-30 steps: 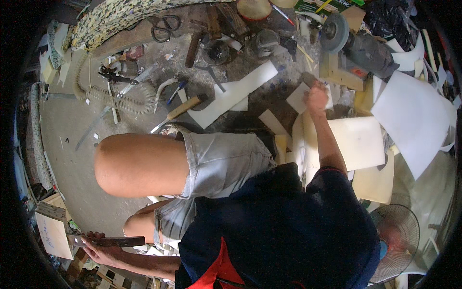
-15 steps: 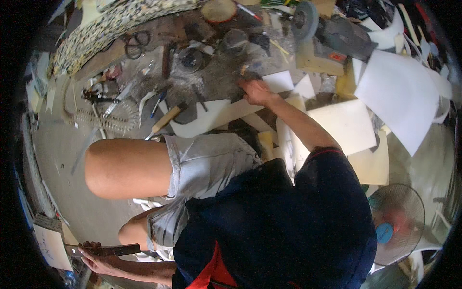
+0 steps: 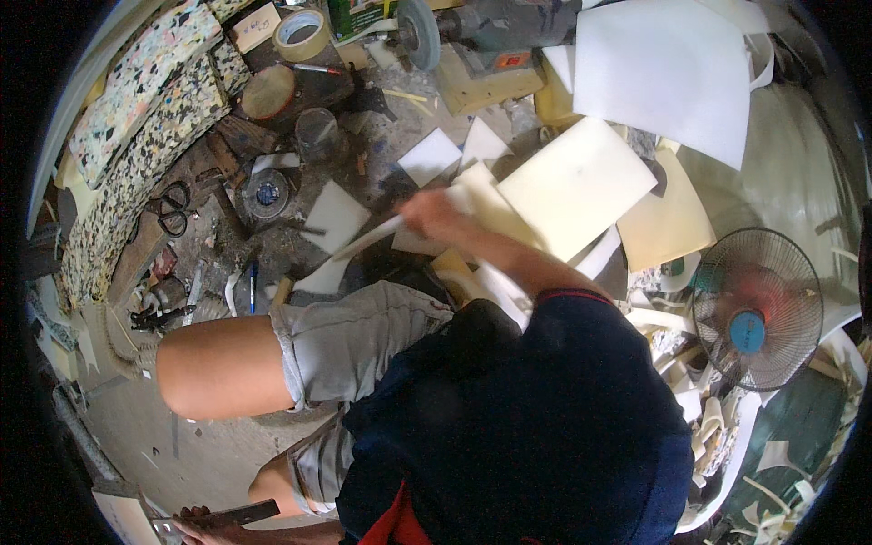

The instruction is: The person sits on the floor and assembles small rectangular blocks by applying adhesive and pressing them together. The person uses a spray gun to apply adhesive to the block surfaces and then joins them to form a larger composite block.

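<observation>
My right hand (image 3: 427, 218), slightly blurred, is closed on the end of a long white foam strip (image 3: 363, 241) that slants down toward my thigh. Beside the strip, a white foam square (image 3: 336, 218) lies on the floor. At the lower left, my left hand (image 3: 204, 525) grips a dark, flat, bar-shaped tool (image 3: 245, 514); its exact kind cannot be made out. A pale board (image 3: 127, 516) is next to that tool's far end.
Cream foam sheets (image 3: 577, 186) and a large white sheet (image 3: 663, 82) lie to the right, near a fan (image 3: 758, 304). A bench grinder (image 3: 420, 34) stands at the back. Scissors (image 3: 173, 207), a hammer (image 3: 227, 204) and speckled foam blocks (image 3: 145, 95) are at the left.
The view has shifted to the right. My right hand has taken hold of the white foam strip and pulled it up off the floor. My left hand still grips the dark tool.
</observation>
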A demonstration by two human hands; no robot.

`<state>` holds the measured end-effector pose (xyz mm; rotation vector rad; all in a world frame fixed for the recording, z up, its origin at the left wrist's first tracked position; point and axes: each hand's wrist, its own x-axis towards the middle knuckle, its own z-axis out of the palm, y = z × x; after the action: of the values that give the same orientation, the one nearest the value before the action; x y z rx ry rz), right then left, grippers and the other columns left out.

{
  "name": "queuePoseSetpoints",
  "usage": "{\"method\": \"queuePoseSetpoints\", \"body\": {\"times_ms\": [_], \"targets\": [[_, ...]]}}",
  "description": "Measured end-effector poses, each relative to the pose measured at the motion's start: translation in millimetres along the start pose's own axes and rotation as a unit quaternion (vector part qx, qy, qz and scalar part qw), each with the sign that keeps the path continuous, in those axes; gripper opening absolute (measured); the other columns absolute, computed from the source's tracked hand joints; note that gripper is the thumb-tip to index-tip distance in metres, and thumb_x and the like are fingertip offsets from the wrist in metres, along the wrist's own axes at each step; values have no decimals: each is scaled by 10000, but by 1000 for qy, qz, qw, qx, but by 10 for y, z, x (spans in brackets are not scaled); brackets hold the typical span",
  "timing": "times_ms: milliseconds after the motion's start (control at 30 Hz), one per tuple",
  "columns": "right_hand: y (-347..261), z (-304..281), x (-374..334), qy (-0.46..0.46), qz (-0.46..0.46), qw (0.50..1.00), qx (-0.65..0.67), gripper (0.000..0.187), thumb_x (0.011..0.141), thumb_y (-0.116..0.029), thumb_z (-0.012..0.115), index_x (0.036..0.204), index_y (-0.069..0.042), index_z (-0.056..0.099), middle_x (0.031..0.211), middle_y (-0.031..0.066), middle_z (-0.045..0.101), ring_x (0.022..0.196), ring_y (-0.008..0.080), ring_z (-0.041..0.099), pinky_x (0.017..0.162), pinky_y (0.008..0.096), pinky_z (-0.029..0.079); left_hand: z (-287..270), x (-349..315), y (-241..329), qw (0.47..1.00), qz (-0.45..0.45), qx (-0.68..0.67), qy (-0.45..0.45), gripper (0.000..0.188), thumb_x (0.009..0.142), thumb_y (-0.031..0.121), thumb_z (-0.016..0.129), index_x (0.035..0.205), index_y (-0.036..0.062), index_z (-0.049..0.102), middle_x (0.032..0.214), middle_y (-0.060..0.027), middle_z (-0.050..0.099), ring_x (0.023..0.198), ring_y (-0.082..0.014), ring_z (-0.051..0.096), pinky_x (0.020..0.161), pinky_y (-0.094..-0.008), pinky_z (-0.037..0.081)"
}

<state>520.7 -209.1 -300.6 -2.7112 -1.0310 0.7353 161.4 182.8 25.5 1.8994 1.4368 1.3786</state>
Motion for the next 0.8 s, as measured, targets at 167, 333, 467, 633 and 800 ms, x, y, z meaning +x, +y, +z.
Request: {"method": "queuePoseSetpoints", "body": {"times_ms": [167, 333, 467, 633, 800], "targets": [[1336, -1289, -742, 0, 252, 967, -29, 558, 808, -424, 762, 1262, -117, 656, 1241, 166, 668, 1184, 343, 607, 976, 451, 502, -73, 348, -543, 997, -70, -22, 15, 332, 962, 258, 679, 1112, -39, 685, 952, -186, 717, 754, -243, 667, 677, -360, 550], [2063, -2026, -1567, 168, 487, 847, -130, 665, 839, -442, 746, 1369, -104, 530, 1208, 163, 665, 1130, 310, 641, 940, 491, 522, -36, 552, -916, 996, -51, -75, -23, 332, 963, 252, 688, 1078, -59, 689, 978, -180, 723, 756, -231, 661, 686, -355, 537], [1579, -1816, -1580, 377, 339, 828, -239, 524, 881, -333, 708, 1319, -79, 576, 1189, 189, 662, 1098, 349, 648, 909, 473, 538, -28, 474, -725, 997, -66, -40, 7, 362, 960, 297, 691, 1062, -50, 697, 916, -140, 725, 718, -211, 645, 649, -344, 525], [673, -711, -820, 164, 178, 965, 99, 349, 892, -259, 668, 1133, -7, 690, 1081, 234, 694, 937, 399, 690, 841, 477, 563, -75, 354, -464, 996, -75, -3, 38, 356, 948, 308, 715, 1014, -42, 694, 898, -132, 711, 692, -206, 618, 636, -345, 502], [948, 1005, -325, 151, 109, 982, 15, 383, 878, -387, 657, 1067, -55, 682, 943, 225, 697, 855, 412, 674, 775, 506, 546, -280, 99, -384, 991, -95, 49, 76, 373, 940, 344, 728, 1002, -22, 693, 871, -110, 674, 759, -199, 595, 661, -354, 479]]}}
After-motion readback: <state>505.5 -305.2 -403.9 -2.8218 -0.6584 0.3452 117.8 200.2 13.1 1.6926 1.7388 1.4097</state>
